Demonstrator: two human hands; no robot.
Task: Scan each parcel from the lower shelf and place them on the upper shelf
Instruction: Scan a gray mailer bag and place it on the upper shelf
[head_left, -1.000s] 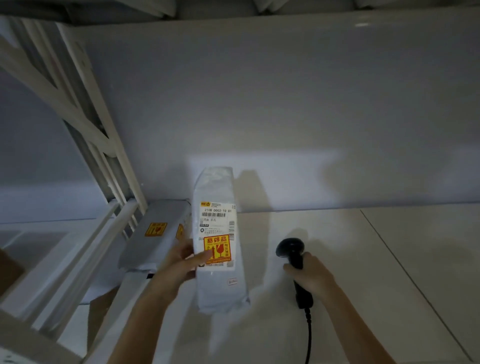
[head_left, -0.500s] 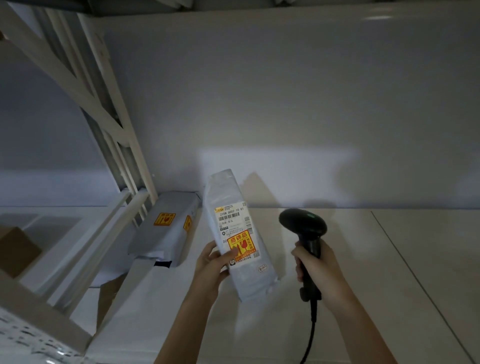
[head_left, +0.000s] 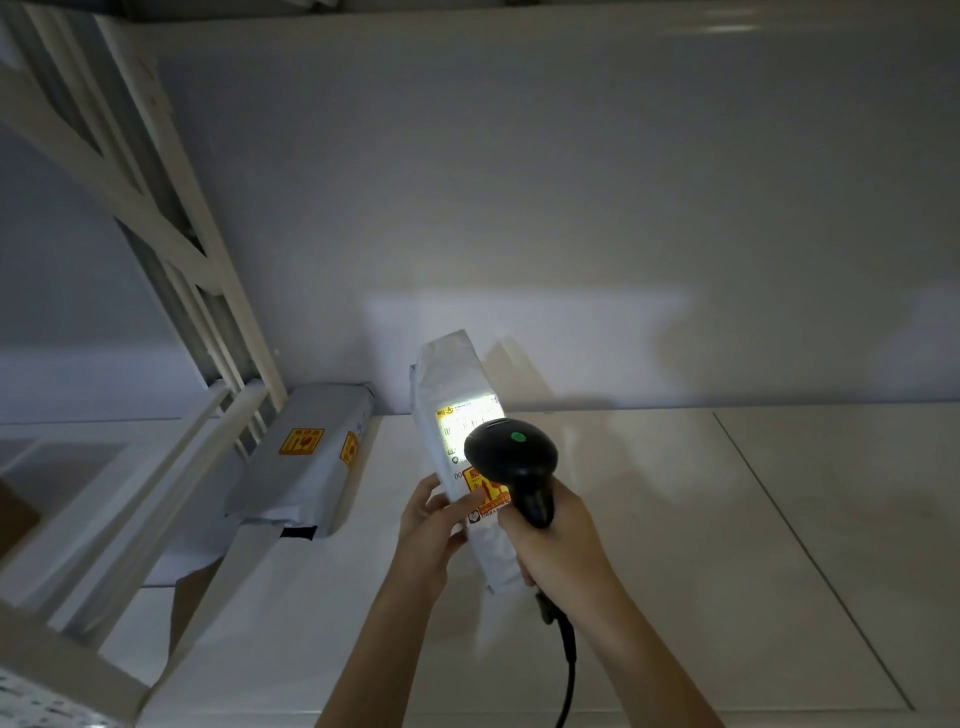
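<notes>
My left hand (head_left: 431, 525) grips a long white poly-bag parcel (head_left: 454, 384) by its lower left edge and holds it nearly upright. The parcel carries a shipping label and an orange fragile sticker. My right hand (head_left: 558, 545) is wrapped around the handle of a black barcode scanner (head_left: 511, 457), whose head sits right in front of the label. A green light shows on top of the scanner, and bright white light falls on the barcode. Its black cable (head_left: 569, 670) hangs down along my right forearm.
A second grey parcel (head_left: 311, 457) with orange stickers lies flat against the white shelf frame (head_left: 208, 291) at the left. A pale floor (head_left: 727, 519) stretches to the right, and a white wall (head_left: 519, 182) stands behind.
My right hand has brought the scanner left and up in front of the parcel's label, and its light now hits the barcode. The parcel has stayed in my left hand.
</notes>
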